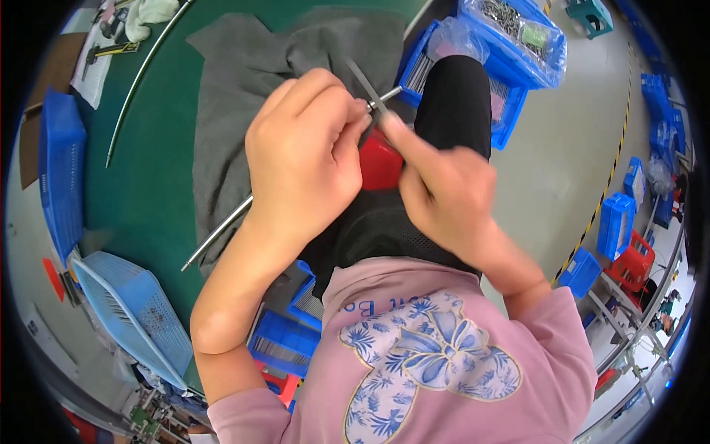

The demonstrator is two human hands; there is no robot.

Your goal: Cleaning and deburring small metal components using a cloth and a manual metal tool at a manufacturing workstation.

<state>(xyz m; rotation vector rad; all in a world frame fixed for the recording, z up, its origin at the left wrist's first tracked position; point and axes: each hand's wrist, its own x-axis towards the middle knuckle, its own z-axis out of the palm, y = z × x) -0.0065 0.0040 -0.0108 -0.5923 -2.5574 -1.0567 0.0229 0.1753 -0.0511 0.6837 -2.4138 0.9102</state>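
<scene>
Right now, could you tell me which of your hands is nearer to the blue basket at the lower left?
Left. The left hand grips the metal rod above and right of the blue basket; the right hand is farther right, beyond the red part.

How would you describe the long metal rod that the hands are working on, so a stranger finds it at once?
Start at the green table and the grey cloth spread on it. The thin metal rod runs slanting across that cloth, from its free end near the table edge up into the left hand and right hand. The curved rod farther left lies untouched on bare green.
</scene>
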